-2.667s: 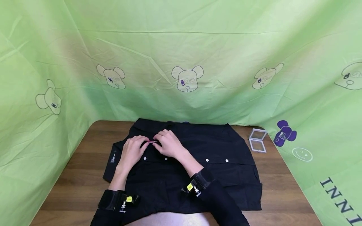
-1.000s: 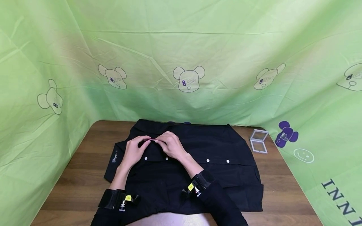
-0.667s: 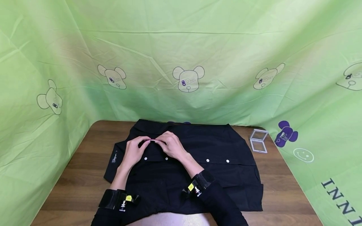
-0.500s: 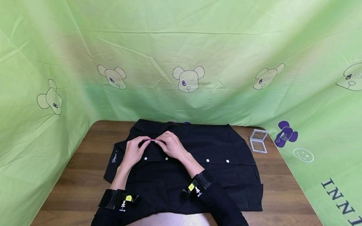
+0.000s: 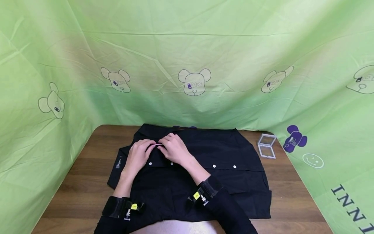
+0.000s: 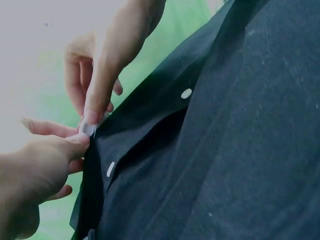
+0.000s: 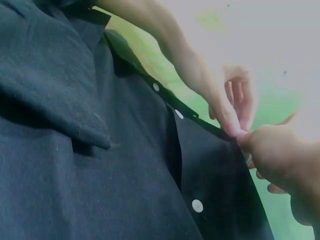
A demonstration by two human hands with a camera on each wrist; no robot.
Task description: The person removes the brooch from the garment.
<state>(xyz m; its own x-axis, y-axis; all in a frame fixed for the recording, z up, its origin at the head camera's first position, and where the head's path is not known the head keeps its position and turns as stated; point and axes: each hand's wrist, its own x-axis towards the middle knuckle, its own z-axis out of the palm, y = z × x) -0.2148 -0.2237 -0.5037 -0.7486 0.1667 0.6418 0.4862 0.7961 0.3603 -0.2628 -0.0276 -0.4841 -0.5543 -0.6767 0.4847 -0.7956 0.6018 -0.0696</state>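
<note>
A black shirt [image 5: 201, 149] with white buttons lies spread out. Over its upper left part, my left hand [image 5: 137, 156] and right hand [image 5: 174, 149] meet fingertip to fingertip. Between them they pinch a small flat badge-like piece [image 5: 158, 144], seen edge-on as a thin pinkish strip. In the left wrist view the piece [image 6: 88, 128] looks whitish with a reddish edge, right at the shirt's fold; fingers cover most of it. In the right wrist view, my right hand [image 7: 282, 155] has thumb and finger against the left hand's fingertips, close by the placket.
On the brown wooden table [image 5: 289, 198], a clear hinged case [image 5: 266, 146] lies unfolded at the right. A green printed cloth [image 5: 187, 48] hangs behind and at both sides. The shirt's collar tag [image 5: 118, 162] shows at the left.
My right hand has shifted slightly up and to the left, its fingers turned further over the piece. The left hand has moved only a little. The shirt and the case lie as before.
</note>
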